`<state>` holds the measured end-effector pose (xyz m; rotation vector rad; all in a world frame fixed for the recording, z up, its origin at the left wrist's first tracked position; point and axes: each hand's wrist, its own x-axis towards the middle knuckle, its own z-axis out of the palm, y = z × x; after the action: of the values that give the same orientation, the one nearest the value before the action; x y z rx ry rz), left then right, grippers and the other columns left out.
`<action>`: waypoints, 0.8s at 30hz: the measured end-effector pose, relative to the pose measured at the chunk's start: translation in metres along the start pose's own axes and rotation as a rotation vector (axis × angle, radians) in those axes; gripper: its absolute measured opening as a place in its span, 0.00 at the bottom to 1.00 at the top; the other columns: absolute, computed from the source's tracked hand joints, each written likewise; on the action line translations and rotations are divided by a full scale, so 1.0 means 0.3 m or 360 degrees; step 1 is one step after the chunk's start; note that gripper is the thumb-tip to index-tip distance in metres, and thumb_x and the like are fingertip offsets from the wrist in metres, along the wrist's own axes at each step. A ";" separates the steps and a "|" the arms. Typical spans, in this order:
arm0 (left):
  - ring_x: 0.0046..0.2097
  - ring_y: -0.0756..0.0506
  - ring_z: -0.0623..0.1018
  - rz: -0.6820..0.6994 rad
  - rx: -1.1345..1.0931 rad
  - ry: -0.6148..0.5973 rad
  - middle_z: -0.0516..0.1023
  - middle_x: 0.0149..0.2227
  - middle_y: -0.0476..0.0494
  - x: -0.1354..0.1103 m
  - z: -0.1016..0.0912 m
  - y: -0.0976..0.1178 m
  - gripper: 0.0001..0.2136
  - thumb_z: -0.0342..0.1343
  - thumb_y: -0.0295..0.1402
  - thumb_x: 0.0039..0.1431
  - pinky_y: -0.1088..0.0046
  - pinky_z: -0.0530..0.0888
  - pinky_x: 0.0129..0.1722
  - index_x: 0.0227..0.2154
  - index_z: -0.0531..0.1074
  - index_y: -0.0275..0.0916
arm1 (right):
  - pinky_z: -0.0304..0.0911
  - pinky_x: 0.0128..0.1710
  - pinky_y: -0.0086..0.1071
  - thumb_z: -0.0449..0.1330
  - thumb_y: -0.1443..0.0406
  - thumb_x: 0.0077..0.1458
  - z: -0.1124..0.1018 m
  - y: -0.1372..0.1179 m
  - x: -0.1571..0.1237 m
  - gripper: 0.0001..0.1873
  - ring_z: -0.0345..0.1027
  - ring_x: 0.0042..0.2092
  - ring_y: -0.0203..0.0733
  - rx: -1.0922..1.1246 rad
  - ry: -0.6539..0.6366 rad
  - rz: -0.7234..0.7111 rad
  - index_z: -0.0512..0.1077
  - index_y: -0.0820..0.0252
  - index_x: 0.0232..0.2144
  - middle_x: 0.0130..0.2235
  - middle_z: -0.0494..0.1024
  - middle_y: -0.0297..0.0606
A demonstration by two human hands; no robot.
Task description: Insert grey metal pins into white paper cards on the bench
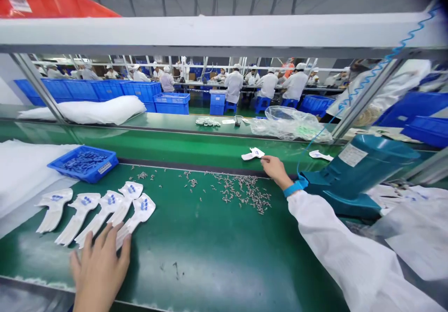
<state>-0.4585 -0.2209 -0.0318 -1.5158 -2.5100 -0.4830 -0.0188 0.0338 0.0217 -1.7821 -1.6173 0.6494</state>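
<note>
My left hand (pixel 101 267) has its fingers spread, with the fingertips over or against the lower ends of several white plastic parts with blue pieces on them. These curved, handle-like parts lie side by side on the green work surface, one of them the white part (pixel 86 204). With the arm reaching forward, my right hand (pixel 276 168) pinches the edge of another white plastic part (pixel 252 154) over the green belt. A wide scatter of small metal screws (pixel 245 190) lies between my hands. My right wrist wears a blue strap (pixel 296 187) with a coiled cord.
A blue tray (pixel 94 174) of small blue pieces stands at left, beside white foam sheets (pixel 21 176). On the right are a teal machine (pixel 360 172) and another white part (pixel 320 155) on the belt. A shelf beam (pixel 210 31) crosses overhead. Co-workers sit beyond.
</note>
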 end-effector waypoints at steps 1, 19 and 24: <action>0.64 0.22 0.61 0.0018 0.0010 -0.0042 0.72 0.58 0.33 -0.003 0.007 -0.022 0.18 0.48 0.41 0.64 0.30 0.52 0.59 0.50 0.73 0.39 | 0.61 0.55 0.41 0.52 0.69 0.63 -0.012 0.029 -0.010 0.18 0.69 0.56 0.55 -0.0139 0.0042 0.0003 0.75 0.72 0.49 0.52 0.75 0.59; 0.55 0.33 0.72 0.0614 -0.0557 0.0016 0.81 0.43 0.42 -0.310 0.031 0.390 0.08 0.56 0.39 0.59 0.42 0.49 0.63 0.38 0.78 0.47 | 0.60 0.46 0.37 0.51 0.72 0.62 -0.009 0.147 -0.130 0.11 0.70 0.49 0.51 -0.0771 0.0044 -0.0134 0.72 0.67 0.43 0.45 0.76 0.53; 0.55 0.35 0.73 0.0765 -0.0857 -0.0074 0.80 0.42 0.44 -0.395 0.036 0.555 0.09 0.56 0.32 0.60 0.39 0.52 0.63 0.42 0.76 0.48 | 0.64 0.41 0.30 0.54 0.68 0.59 -0.067 0.105 -0.265 0.08 0.73 0.41 0.40 -0.0435 -0.0166 -0.0265 0.72 0.61 0.40 0.38 0.79 0.40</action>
<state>-0.2558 -0.2433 -0.0472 -2.2481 -2.0153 -1.0980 0.0074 -0.0487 0.0076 -1.8001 -1.9808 0.4681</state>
